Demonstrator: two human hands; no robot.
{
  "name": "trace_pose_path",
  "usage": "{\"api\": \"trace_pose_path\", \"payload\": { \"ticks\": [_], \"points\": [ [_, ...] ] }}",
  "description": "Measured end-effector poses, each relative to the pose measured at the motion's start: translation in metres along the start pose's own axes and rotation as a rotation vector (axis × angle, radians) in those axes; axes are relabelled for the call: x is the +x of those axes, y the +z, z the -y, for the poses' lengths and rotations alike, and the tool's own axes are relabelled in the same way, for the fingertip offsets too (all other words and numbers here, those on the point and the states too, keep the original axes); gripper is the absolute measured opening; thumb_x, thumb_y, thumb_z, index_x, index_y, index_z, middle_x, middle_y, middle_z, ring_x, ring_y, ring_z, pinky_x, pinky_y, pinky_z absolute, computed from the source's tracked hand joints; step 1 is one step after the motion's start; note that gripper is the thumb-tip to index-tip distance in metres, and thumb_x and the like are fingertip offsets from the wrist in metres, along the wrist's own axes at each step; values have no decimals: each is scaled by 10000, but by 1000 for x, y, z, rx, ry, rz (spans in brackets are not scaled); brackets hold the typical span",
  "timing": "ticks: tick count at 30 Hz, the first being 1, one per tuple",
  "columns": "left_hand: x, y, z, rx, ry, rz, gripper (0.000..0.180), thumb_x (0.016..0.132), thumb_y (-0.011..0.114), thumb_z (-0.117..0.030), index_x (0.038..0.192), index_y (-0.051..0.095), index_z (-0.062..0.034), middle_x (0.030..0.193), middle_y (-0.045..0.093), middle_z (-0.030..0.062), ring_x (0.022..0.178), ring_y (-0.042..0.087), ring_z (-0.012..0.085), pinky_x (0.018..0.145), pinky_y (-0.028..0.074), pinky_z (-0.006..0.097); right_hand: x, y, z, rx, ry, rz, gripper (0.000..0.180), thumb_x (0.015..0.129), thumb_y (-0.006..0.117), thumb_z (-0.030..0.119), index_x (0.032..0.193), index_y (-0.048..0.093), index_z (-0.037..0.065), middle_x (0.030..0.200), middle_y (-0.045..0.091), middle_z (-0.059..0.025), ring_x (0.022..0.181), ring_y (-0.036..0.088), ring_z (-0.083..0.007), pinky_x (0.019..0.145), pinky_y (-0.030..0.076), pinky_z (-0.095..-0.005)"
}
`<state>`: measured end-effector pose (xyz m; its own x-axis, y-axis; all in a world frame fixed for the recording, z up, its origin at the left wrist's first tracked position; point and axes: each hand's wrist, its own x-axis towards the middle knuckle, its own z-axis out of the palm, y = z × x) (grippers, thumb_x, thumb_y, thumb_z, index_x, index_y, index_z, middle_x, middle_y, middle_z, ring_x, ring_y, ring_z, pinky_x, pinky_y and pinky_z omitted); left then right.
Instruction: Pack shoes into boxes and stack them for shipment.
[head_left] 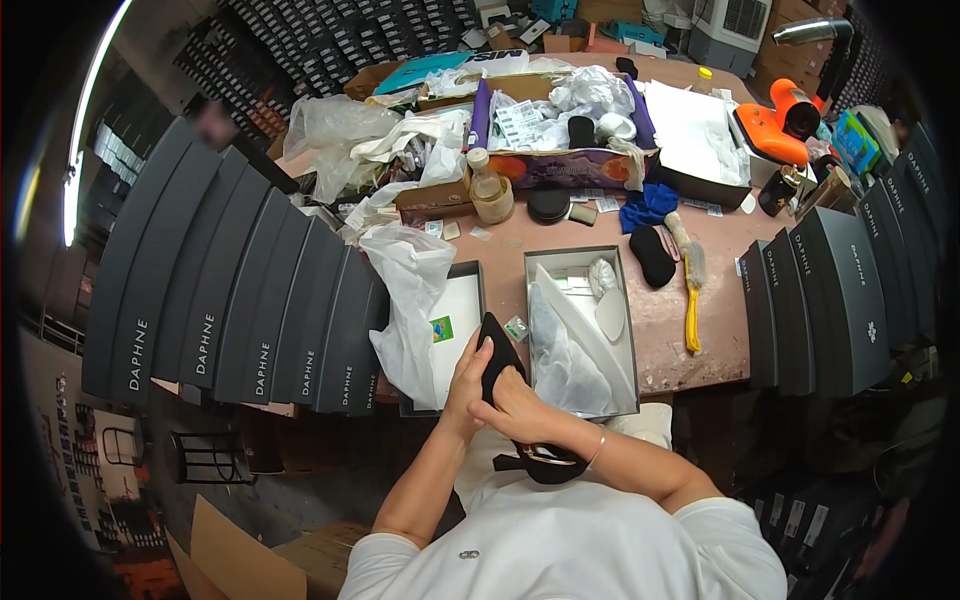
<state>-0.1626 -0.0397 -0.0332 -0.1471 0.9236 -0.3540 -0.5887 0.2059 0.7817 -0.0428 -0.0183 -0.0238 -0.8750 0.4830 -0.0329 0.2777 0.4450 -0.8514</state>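
Dark boxes [250, 310] line both sides of the pink desk [690, 340]. Near lower middle, the left hand [464, 388] presses its fingers around a black shoe [502, 345]; the right hand's [520, 408] fingers are too hidden to tell. Loose fingers could drop it.

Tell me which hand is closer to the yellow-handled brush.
Right. The right hand is left of the brush, on the black shoe; the left hand is farther left, also on the shoe.
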Motion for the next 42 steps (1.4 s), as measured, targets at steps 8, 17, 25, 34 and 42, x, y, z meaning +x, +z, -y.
{"api": "trace_pose_path", "payload": {
  "ticks": [8,17,25,34,42],
  "points": [
    [3,-1,14,-135,-82,37,387,965,489,-404,1128,566,-62,990,639,105,882,632,211,766,531,346,-11,10,-13,-91,-58,-283,602,940,461,460,829,526,-128,841,502,-307,788,462,-430,733,360,-482],
    [3,-20,13,-74,-49,78,390,958,528,-219,1298,461,-41,1084,602,93,939,615,178,814,518,293,-42,0,-7,196,-254,-12,589,989,389,404,1210,362,-141,1245,326,-280,1183,390,-400,1049,306,-400],
    [-25,-21,35,-323,-231,272,690,912,518,-486,1364,366,12,1218,569,186,1065,594,334,901,512,403,-60,-105,-56,-403,239,-435,378,799,702,303,1058,641,34,1336,482,-214,1261,444,-345,1030,358,-452],
    [-30,5,31,-273,-306,-90,750,871,414,-698,1196,478,-26,997,632,221,868,650,275,784,539,360,-50,-116,-145,-647,430,-554,273,759,680,162,998,609,50,1415,368,-235,1397,176,-431,1056,115,-690],
    [-23,7,37,-298,-373,17,694,885,452,-650,1254,465,-62,1014,617,226,881,648,293,789,547,383,-24,-69,-176,-1087,148,-37,196,813,559,161,996,611,113,1015,607,-115,1039,566,-285,931,385,-492]
  ]
}}
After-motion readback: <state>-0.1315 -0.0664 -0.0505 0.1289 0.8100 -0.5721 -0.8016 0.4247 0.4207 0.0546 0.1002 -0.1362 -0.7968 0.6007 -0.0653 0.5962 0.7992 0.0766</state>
